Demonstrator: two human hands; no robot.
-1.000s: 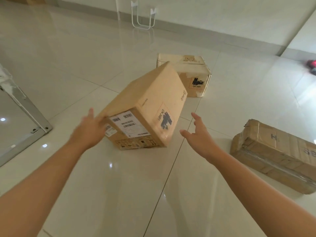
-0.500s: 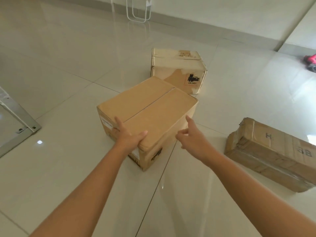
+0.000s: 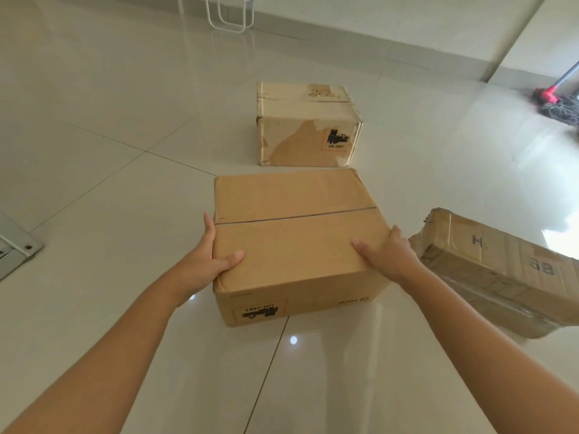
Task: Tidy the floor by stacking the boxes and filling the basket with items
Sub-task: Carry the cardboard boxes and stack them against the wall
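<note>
At the far left edge, well to the left of the brown box, lies the corner of a grey metal frame [image 3: 15, 249] on the tiled floor [image 3: 94, 183]. The left hand [image 3: 206, 264] grips the left side of the brown box [image 3: 294, 245]: its thumb lies on the top face near the front left corner, and its fingers [image 3: 209, 227] reach up along the left edge, curled against the cardboard. The brown box sits in the middle, top flaps closed with a seam running across; its front face carries an upside-down label reading UN 3481. Whether its base rests on the floor or is just lifted cannot be told. Behind the brown box, close to its far edge, stands a paler worn box [image 3: 307, 126] with torn paper skin and a UN 3481 sticker on its near face. Further behind it, by the wall, a white wire stand [image 3: 230, 18] rests on the floor. The right hand [image 3: 388, 258] holds the right side of the brown box, thumb on top and fingers wrapped over the right edge. Just right of the brown box lies a long flat box [image 3: 501, 270] wrapped in clear tape, marked with letters. Far right and behind it, a mop [image 3: 557, 103] with a red collar lies on the floor.
</note>
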